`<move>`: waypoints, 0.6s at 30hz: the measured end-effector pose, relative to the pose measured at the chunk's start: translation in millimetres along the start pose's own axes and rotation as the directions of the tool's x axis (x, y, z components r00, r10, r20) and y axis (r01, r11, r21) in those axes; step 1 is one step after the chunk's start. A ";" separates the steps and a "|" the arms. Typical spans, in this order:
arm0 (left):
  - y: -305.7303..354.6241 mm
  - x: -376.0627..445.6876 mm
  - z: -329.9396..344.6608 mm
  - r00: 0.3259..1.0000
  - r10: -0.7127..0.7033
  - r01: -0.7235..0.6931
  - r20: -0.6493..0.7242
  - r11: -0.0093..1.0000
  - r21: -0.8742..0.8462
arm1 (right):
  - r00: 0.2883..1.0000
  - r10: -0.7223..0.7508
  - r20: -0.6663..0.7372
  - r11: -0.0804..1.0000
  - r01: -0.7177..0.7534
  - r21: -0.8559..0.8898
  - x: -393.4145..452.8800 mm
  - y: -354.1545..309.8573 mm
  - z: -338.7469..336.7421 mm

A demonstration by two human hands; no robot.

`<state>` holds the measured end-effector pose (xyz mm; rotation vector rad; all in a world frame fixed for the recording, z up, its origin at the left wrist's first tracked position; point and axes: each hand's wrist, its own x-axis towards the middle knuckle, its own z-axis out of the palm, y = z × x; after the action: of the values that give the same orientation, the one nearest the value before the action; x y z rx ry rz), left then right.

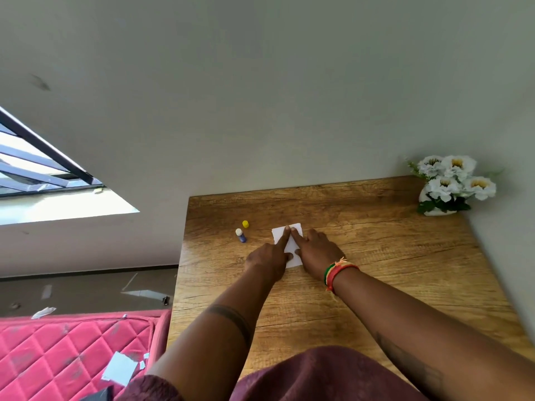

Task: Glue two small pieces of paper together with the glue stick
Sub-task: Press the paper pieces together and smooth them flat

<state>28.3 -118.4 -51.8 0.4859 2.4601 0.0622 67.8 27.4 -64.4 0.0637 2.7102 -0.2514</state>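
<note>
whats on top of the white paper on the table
Both hands, left and right, press index fingers and thumbs onto the white paper. A second piece beneath can't be made out.

No legible text, label, brand or number in view. Glue stick point(240, 235) body is blue (any print too small to read); white paper point(289, 241) on the desk point(362, 256) shows blank.

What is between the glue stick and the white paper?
Nothing: in the head view only bare wooden table shows between the glue stick and the paper. The yellow cap sits just behind the stick.
</note>
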 end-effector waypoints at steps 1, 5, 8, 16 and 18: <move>0.5 -1.6 1.5 1.000 -0.009 0.009 -0.013 1.000 0.004 | 1.000 0.000 0.009 1.000 0.000 -0.004 1.3 0.1 0.8; 5.5 -7.7 10.4 0.989 -0.136 0.135 -0.066 0.991 -0.020 | 1.000 0.004 0.021 1.000 -0.004 -0.001 4.5 0.0 3.4; 7.1 -8.8 12.2 0.978 -0.193 0.190 -0.076 0.981 -0.045 | 1.000 0.008 0.025 1.000 -0.008 0.000 6.7 0.8 4.6; -6.6 -31.8 34.4 0.988 -0.010 0.026 -0.156 0.994 0.103 | 0.999 0.035 0.025 0.999 -0.035 -0.002 7.4 -1.0 4.6; -10.0 -35.1 34.7 0.987 0.013 0.006 -0.158 0.993 0.116 | 0.999 0.035 0.025 0.999 -0.035 -0.013 7.0 -0.8 4.5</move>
<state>71.4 -142.7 -61.3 0.5545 2.6293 -0.0425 63.2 25.8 -71.2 0.1033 2.6824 -0.2227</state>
